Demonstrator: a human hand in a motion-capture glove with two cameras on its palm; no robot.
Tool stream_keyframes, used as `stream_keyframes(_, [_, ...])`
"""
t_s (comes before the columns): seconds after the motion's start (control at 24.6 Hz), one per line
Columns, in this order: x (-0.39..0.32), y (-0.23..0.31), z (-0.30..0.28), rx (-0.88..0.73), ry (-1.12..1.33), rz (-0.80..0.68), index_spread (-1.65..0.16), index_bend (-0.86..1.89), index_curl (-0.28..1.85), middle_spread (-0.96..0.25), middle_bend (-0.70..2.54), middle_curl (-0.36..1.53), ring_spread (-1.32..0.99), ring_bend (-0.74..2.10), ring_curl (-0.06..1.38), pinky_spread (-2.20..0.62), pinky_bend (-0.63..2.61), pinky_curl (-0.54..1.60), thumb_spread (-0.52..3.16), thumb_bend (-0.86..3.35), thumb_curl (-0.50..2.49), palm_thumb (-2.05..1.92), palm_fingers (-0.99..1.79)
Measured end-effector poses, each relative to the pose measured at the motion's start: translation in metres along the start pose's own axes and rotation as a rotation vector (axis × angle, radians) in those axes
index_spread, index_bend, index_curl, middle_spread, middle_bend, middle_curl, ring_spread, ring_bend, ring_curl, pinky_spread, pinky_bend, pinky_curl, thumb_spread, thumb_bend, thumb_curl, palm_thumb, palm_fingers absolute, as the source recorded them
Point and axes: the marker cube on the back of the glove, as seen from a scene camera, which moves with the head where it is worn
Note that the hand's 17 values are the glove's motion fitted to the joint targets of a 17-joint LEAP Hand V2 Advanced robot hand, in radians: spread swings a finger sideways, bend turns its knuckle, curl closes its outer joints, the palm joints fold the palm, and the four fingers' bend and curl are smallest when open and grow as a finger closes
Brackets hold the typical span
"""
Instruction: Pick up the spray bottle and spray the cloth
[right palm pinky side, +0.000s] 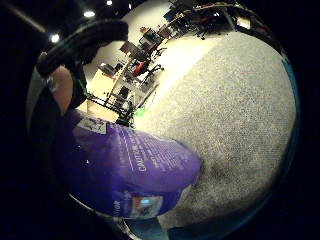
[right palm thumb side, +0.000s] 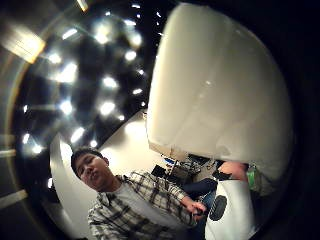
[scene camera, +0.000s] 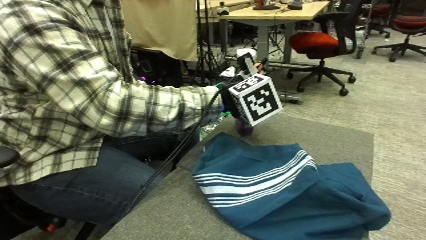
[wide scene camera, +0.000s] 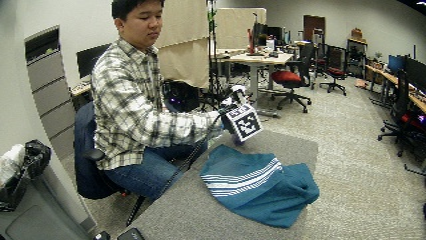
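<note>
Outside view first: a person in a plaid shirt (scene camera: 60, 75) sits at a grey felt-covered table (scene camera: 319, 132), the gloved right hand (scene camera: 231, 97) raised above it and mostly hidden behind its own gear. A blue cloth (scene camera: 286, 195) with white stripes lies crumpled on the table, and it serves as the landmark. Just beyond the cloth's far edge, under the hand, the purple lower part of the spray bottle (scene camera: 244, 129) shows, with its white top poking up above the hand. Whether the bottle's base touches the table cannot be told. Red office chairs (scene camera: 319, 42) and a desk stand well behind the cloth.

Wide outside view: the same layout, with the hand (wide scene camera: 229, 112) held up past the far end of the cloth (wide scene camera: 259, 185), on the person's side of the table (wide scene camera: 293, 142).

Little finger side palm view: the bottle's purple label (right palm pinky side: 135, 170) with white print fills much of the frame, very close to the palm, and a black-gloved finger (right palm pinky side: 80, 42) curls round above it. Grey felt (right palm pinky side: 235, 115) lies behind the bottle.

Thumb side palm view: the bottle's white upper part (right palm thumb side: 220, 90) looms large against the palm, with the person (right palm thumb side: 135, 205) and ceiling lights behind it.

Taken together, the hand grips the bottle.
</note>
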Motion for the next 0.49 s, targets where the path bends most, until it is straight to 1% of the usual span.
stream_keyframes(0.08, [0.006,-0.012,-0.006,0.018,0.012,-0.005,-0.29,0.08,0.40,-0.12,0.28,0.48,-0.18,0.45,0.45,-0.04,0.53,0.39,0.42,-0.04,0.76,1.06,0.89])
stream_keyframes(0.16, [0.010,-0.023,-0.012,0.036,0.020,-0.010,-0.32,0.03,0.39,-0.12,0.17,0.45,-0.15,0.40,0.46,0.01,0.57,0.42,0.51,-0.05,0.74,1.00,0.48])
stream_keyframes(0.2, [0.009,-0.019,-0.012,0.026,0.017,-0.007,-0.34,0.05,0.39,-0.13,0.14,0.44,-0.13,0.37,0.47,0.04,0.57,0.43,0.54,-0.06,0.73,0.98,0.27])
stream_keyframes(0.24, [0.006,-0.010,-0.009,0.005,0.011,-0.001,-0.36,0.05,0.39,-0.13,0.14,0.44,-0.11,0.36,0.48,0.06,0.57,0.45,0.57,-0.07,0.72,0.94,0.12])
stream_keyframes(0.33, [0.000,0.005,-0.006,-0.029,0.002,0.008,-0.39,0.06,0.37,-0.14,0.15,0.42,-0.10,0.33,0.46,0.08,0.57,0.44,0.62,-0.08,0.69,0.89,0.00])
stream_keyframes(0.49, [-0.003,0.009,-0.009,-0.023,-0.005,0.014,-0.42,0.07,0.29,-0.15,0.16,0.38,-0.07,0.30,0.38,0.12,0.54,0.37,0.70,-0.08,0.64,0.81,-0.05])
